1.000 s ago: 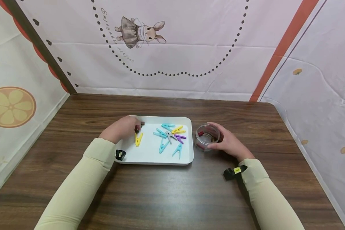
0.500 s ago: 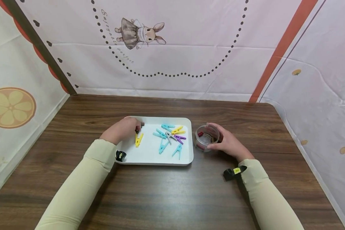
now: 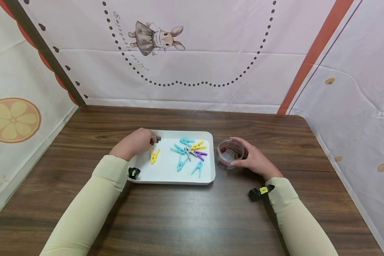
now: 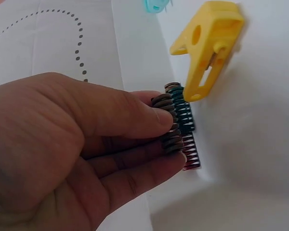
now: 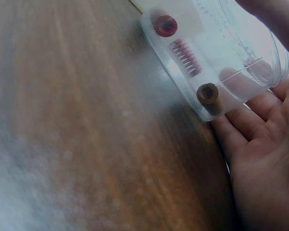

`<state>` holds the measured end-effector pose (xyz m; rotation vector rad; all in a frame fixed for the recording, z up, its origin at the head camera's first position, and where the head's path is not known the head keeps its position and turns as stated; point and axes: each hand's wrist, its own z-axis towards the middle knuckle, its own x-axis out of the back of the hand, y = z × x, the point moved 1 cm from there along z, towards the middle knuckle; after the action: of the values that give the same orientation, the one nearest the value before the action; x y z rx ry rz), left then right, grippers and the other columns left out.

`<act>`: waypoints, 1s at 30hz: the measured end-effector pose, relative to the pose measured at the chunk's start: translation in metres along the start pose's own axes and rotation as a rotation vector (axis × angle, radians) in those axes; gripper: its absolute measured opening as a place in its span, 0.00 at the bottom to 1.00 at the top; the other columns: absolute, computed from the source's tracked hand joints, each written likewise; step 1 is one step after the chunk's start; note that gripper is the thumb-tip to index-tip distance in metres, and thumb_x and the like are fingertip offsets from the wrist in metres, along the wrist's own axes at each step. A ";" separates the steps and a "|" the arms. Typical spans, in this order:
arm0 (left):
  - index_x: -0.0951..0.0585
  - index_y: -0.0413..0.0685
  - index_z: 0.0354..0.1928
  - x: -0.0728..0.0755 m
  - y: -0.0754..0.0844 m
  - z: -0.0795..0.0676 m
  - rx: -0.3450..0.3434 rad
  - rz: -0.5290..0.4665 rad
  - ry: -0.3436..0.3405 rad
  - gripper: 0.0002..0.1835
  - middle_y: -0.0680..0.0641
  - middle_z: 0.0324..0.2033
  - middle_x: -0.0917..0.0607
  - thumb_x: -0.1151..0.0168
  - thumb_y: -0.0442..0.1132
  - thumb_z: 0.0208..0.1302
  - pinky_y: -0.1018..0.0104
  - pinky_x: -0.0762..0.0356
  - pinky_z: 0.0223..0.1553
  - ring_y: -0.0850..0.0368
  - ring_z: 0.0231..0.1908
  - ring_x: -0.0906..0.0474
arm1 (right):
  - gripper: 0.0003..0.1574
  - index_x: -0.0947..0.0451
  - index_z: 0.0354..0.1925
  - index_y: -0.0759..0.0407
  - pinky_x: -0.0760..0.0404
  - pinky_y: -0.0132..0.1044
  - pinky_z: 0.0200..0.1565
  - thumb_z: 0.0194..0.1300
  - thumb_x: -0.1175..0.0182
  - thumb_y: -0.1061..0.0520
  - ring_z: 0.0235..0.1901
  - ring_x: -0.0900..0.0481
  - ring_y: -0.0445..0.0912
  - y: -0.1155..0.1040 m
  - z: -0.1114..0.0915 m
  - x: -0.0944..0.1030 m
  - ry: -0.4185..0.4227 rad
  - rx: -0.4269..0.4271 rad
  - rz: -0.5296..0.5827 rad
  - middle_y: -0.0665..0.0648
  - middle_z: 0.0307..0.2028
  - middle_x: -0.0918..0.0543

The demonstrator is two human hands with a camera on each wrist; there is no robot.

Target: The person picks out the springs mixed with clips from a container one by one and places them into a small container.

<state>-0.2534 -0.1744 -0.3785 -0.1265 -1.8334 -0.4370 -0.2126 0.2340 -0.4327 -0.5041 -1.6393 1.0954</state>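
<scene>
My left hand reaches into the left end of the white tray. In the left wrist view, its thumb and fingers pinch a brown coil spring. Right behind that spring lie a dark teal spring and a dark red spring, partly covered by the fingers. A yellow clip is close beside them. My right hand grips a clear round jar on the table, right of the tray. Inside it are red springs and a brown spring.
Several clips lie in the tray's right half: light blue clips, a yellow clip, a purple clip and a grey clip. Brown wooden table surrounds the tray. A patterned cloth hangs behind.
The left fingers have shifted slightly at the springs, and a coil now shows more plainly by the fingertips. The right hand and jar have stayed in place.
</scene>
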 end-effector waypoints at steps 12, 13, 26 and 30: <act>0.16 0.43 0.48 0.007 0.007 -0.006 -0.007 -0.007 0.027 0.17 0.44 0.48 0.16 0.49 0.26 0.63 0.64 0.28 0.33 0.50 0.38 0.26 | 0.55 0.42 0.71 0.41 0.41 0.59 0.69 0.50 0.25 0.46 0.68 0.35 0.52 0.000 0.001 0.000 0.001 0.004 0.002 0.53 0.68 0.32; 0.16 0.43 0.49 0.008 0.008 -0.006 -0.009 -0.004 0.030 0.17 0.44 0.49 0.16 0.49 0.26 0.63 0.64 0.28 0.33 0.50 0.39 0.26 | 0.55 0.42 0.71 0.41 0.41 0.59 0.69 0.50 0.25 0.46 0.67 0.35 0.52 0.000 0.000 0.000 0.001 0.008 0.001 0.53 0.68 0.32; 0.16 0.41 0.51 0.012 0.017 -0.014 -0.008 -0.010 0.047 0.18 0.42 0.51 0.16 0.50 0.24 0.63 0.63 0.26 0.37 0.50 0.41 0.25 | 0.54 0.42 0.70 0.40 0.41 0.58 0.69 0.50 0.25 0.45 0.68 0.35 0.51 0.006 0.001 -0.001 -0.004 0.003 0.002 0.52 0.68 0.32; 0.16 0.40 0.49 0.015 0.020 -0.016 -0.026 0.002 0.076 0.18 0.41 0.51 0.16 0.50 0.24 0.64 0.63 0.25 0.37 0.50 0.40 0.25 | 0.54 0.42 0.71 0.40 0.41 0.58 0.69 0.51 0.26 0.45 0.68 0.35 0.51 0.004 0.001 -0.001 -0.003 0.009 0.002 0.52 0.68 0.32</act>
<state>-0.2372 -0.1639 -0.3559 -0.1277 -1.7531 -0.4580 -0.2145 0.2351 -0.4366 -0.4986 -1.6360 1.1052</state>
